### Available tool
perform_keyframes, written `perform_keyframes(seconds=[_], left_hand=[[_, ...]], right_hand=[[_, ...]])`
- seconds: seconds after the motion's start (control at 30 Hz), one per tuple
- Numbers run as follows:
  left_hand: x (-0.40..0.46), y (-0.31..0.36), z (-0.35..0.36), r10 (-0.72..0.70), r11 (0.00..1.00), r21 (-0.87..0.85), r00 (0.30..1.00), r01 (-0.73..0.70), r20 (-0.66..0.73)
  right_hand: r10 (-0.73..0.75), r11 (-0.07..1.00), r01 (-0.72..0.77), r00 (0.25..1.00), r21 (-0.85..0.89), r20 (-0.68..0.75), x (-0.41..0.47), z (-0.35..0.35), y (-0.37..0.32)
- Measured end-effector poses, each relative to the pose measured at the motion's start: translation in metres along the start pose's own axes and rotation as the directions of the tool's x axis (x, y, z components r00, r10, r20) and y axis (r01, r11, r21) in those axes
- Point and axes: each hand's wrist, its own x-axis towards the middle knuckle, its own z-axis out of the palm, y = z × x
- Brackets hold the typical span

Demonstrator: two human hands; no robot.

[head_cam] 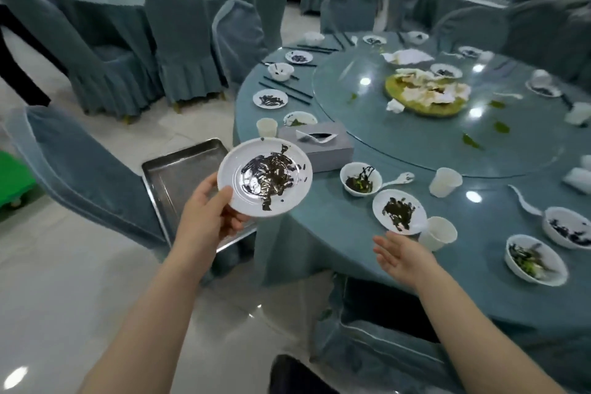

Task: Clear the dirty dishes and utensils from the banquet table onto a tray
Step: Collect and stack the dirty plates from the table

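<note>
A person's left hand (209, 211) grips the rim of a round white plate (264, 176) smeared with dark sauce, holding it above a rectangular metal tray (172, 176) at the round blue table's (335, 221) nine o'clock edge. The right hand (403, 255) hovers with fingers spread, holding nothing.

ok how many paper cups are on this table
3 that are clear: one cup left of the tissue box, one near the glass turntable, one by the right hand. The blurred far side may hide more.
</note>
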Motion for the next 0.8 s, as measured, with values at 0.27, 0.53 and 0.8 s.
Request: perform_keyframes(seconds=[0.27, 0.53, 0.8], left_hand=[[0.077, 0.004, 0.013, -0.046, 0.997, 0.074, 0.99, 0.037, 0.133], [0.127, -0.005, 0.018, -0.099, 0.989, 0.12, 0.984, 0.081, 0.149], [0.158, -0.017, 0.009, -0.155, 0.981, 0.148, 0.967, 0.127, 0.202]], right_hand=[[0.09, 0.985, -0.053, 0.971, 0.165, -0.222, 0.076, -0.008, -0.016], [0.114, 0.963, -0.007, 0.916, 0.27, -0.383, 0.137, -0.004, -0.019], [0.044, 0.969, 0.062, 0.909, 0.237, -0.414, 0.099, 0.015, -0.008]])
